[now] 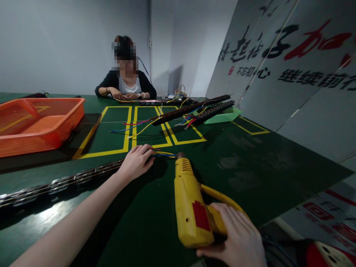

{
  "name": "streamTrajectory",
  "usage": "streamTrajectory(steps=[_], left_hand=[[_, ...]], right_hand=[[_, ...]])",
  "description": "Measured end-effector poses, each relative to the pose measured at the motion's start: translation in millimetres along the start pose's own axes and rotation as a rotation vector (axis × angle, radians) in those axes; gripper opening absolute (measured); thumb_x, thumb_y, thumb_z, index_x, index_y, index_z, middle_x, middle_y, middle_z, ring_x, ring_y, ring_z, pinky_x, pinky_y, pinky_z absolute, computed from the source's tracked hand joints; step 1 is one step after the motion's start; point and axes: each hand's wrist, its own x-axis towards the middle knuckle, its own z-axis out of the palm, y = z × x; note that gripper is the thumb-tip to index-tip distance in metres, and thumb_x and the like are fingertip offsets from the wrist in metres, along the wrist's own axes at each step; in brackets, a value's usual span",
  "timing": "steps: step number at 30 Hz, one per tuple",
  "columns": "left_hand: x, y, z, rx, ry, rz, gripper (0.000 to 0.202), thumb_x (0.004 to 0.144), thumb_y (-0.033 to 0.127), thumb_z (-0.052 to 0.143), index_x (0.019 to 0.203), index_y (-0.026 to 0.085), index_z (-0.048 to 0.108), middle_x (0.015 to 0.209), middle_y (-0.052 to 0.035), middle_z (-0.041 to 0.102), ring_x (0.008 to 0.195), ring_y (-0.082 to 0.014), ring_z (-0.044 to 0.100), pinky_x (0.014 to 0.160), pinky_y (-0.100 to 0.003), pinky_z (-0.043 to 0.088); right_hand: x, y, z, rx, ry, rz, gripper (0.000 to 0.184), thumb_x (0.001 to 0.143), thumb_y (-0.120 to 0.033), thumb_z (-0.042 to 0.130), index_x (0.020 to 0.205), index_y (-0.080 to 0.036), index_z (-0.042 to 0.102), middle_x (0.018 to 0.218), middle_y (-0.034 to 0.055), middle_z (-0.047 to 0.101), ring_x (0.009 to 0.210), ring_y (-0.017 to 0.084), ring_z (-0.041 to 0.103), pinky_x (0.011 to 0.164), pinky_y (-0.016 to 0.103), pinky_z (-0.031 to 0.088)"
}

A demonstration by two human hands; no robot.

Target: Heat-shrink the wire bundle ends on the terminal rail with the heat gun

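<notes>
My right hand (240,237) is wrapped round the handle of a yellow heat gun (191,200) with a red label. The gun's metal nozzle points away from me, close to the ends of a few blue and yellow wires (166,154). Those wires are gripped in my left hand (138,162), whose fingers are bent down over them. From under that hand a long dark strip (75,180), shiny along its length, runs to the left edge of the view. What lies right at the nozzle's mouth is too small to make out.
An orange plastic basket (52,142) stands at the left on the green table (155,222). Further back, dark strips (194,107) with coloured wires lie over yellow tape lines, partly on a green basket (225,118). Across the table sits a person (144,86), arms resting on it.
</notes>
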Motion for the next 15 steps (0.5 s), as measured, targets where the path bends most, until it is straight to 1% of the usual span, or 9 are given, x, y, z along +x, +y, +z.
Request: streamTrajectory(steps=[2,4,6,8,9,11,13,15], left_hand=[[-3,-2,-2.2,0.057,0.018,0.049,0.026,0.092,0.031,0.042,0.104,0.017,0.061,0.111,-0.0076,0.06,0.099,-0.022,0.058,0.087,-0.038,0.047],[-5,-6,-4.3,0.104,0.033,0.121,0.026,0.09,0.029,0.044,0.104,0.017,0.062,0.113,-0.0078,0.061,0.101,-0.0227,0.057,0.091,-0.04,0.046],[-7,-11,-5.5,0.152,0.031,0.183,0.026,0.088,0.024,0.044,0.105,0.016,0.063,0.113,-0.008,0.062,0.106,-0.0242,0.056,0.099,-0.044,0.041],[-9,-15,-5.3,0.183,0.002,0.204,0.03,0.087,0.022,0.044,0.11,0.016,0.062,0.115,-0.0081,0.062,0.109,-0.0255,0.055,0.103,-0.048,0.037],[-10,-17,-4.5,0.184,-0.017,0.19,0.032,0.087,0.022,0.044,0.114,0.016,0.06,0.117,-0.0082,0.061,0.11,-0.0258,0.055,0.103,-0.048,0.038],[-10,-20,-2.0,0.155,-0.045,0.127,0.035,0.087,0.022,0.043,0.118,0.015,0.058,0.12,-0.0086,0.059,0.108,-0.025,0.055,0.098,-0.045,0.043],[-9,-21,1.1,0.105,-0.063,0.064,0.035,0.089,0.021,0.042,0.118,0.013,0.058,0.12,-0.0096,0.059,0.105,-0.0237,0.055,0.093,-0.04,0.048],[-7,-22,3.9,0.071,-0.078,0.03,0.033,0.089,0.02,0.041,0.116,0.012,0.059,0.117,-0.0103,0.059,0.102,-0.0233,0.055,0.091,-0.037,0.049]], right_hand=[[0,-3,-2,0.001,-0.01,0.009,0.091,0.061,-0.09,0.046,0.108,-0.013,0.053,0.094,0.0091,0.069,0.084,0.023,0.066,0.078,0.031,0.044],[0,-8,-3,-0.002,-0.002,0.024,0.09,0.06,-0.09,0.045,0.106,-0.013,0.055,0.093,0.0091,0.069,0.083,0.023,0.067,0.077,0.032,0.044],[1,-14,-5,-0.002,0.029,0.057,0.091,0.06,-0.091,0.045,0.103,-0.012,0.056,0.092,0.0091,0.069,0.082,0.023,0.067,0.076,0.032,0.045],[4,-19,-5,0.004,0.058,0.081,0.091,0.059,-0.091,0.045,0.101,-0.012,0.058,0.09,0.0092,0.069,0.08,0.023,0.067,0.074,0.032,0.045],[5,-21,-6,0.007,0.071,0.084,0.091,0.058,-0.091,0.045,0.1,-0.012,0.059,0.089,0.0092,0.069,0.079,0.023,0.067,0.073,0.032,0.045],[8,-25,-6,0.016,0.09,0.076,0.091,0.058,-0.091,0.047,0.099,-0.011,0.06,0.087,0.009,0.07,0.076,0.022,0.067,0.071,0.032,0.045],[11,-29,-6,0.038,0.107,0.083,0.09,0.059,-0.09,0.047,0.098,-0.01,0.061,0.086,0.0086,0.07,0.076,0.021,0.066,0.071,0.031,0.045],[14,-34,-5,0.073,0.116,0.094,0.089,0.061,-0.09,0.046,0.098,-0.01,0.061,0.086,0.0079,0.069,0.077,0.021,0.066,0.072,0.031,0.044]])
